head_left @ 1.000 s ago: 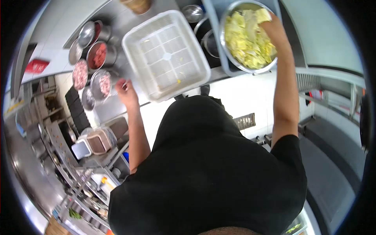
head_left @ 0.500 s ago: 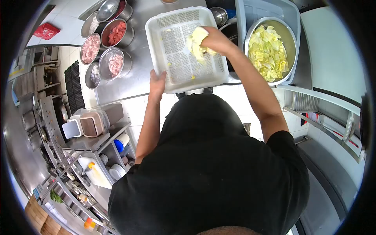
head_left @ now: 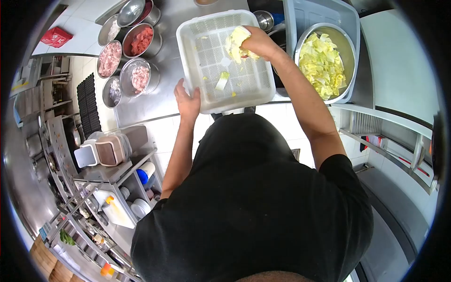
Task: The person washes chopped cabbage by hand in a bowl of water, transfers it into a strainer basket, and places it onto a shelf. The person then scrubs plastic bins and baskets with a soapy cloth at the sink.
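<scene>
Crumpled clump of yellow-green cut leaves (head_left: 235, 42) at upper centre, over the white perforated plastic crate (head_left: 253, 87). Our right hand (head_left: 258, 44) has it, fingers curled round the bunch, leaf edges poking past them.

Changed since half a second ago: a flat, pale-ribbed leaf piece (head_left: 222, 81) now lies on the crate floor, below the clump, where we saw none before. We judge that the bunch is shedding, though most of it is in our grasp. Our left hand (head_left: 189, 104) has let go of the crate's rim; fingers spread, holding nothing, just beside the lower left corner. Whether the thumb touches the wall we cannot tell.

Textures: leaves ruffled, glossy, thin at the edges; crate a rounded rectangle, its mesh floor flecked with yellow scraps.

Upper right: a round, shiny steel bowl (head_left: 346, 51) holding a loose leaf heap (head_left: 322, 66), set in a smooth light-blue plastic tub (head_left: 324, 10).

Upper left: on the brushed steel surface (head_left: 171, 70), cylindrical steel pots (head_left: 154, 77), with moist red meat (head_left: 142, 41) and paler pink meat (head_left: 110, 58) in lumpy pieces.
</scene>
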`<state>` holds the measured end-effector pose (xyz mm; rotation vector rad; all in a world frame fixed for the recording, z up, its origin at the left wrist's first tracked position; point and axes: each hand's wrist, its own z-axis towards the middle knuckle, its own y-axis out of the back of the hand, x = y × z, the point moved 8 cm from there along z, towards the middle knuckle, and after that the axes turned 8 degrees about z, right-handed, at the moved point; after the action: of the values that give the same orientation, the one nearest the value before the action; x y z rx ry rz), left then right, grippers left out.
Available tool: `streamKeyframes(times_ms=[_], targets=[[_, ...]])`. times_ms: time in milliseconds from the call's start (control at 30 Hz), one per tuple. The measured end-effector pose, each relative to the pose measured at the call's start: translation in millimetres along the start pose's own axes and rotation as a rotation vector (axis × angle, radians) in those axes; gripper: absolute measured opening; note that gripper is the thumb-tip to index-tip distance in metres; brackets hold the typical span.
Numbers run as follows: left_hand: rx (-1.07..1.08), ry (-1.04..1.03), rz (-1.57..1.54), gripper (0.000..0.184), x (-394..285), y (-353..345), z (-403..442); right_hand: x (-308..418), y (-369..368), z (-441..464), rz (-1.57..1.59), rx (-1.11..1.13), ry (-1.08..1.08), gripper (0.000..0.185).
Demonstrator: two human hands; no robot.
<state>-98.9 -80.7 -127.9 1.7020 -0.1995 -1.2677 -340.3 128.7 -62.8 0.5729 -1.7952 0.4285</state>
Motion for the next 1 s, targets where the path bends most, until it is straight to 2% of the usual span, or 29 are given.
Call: streamKeyframes(times_ms=[100,200,300,400,567,700,900,1000], targets=[[-0.246,-0.335,0.202,0.059,-53.9,29.8,0.2,4.0,1.5,-5.8,-0.005,-0.021,0.003,0.041],[-0.091,-0.482,0.244,0.059,-76.9,17.5,5.0,4.1,3.3,-7.7,-0.041,-0.021,0.011,0.041],[0.365,-0.338,0.213,0.061,-74.1,-38.6,6.7,0.6,7.3,-5.0,-0.063,-0.030,0.049,0.041],[0.561,-0.290,0.464,0.057,-74.6,-82.7,0.5,1.6,9.1,-6.0,-0.048,-0.014,0.026,0.043],[0.578,-0.247,0.537,0.059,-39.7,-140.7,3.3,3.8,15.7,-13.7,-0.005,-0.022,0.047,0.033],[0.571,-0.270,0.550,0.055,-40.8,-142.8,9.2,-4.5,26.8,-17.7,0.032,-0.043,0.033,0.034],[0.483,-0.191,0.264,0.062,-43.4,-135.7,51.7,-8.0,33.8,-12.4,0.091,-0.052,0.013,0.039],[0.367,-0.131,0.006,0.066,-77.4,-106.4,72.4,-10.5,26.9,0.7,0.010,-0.018,0.019,0.046]])
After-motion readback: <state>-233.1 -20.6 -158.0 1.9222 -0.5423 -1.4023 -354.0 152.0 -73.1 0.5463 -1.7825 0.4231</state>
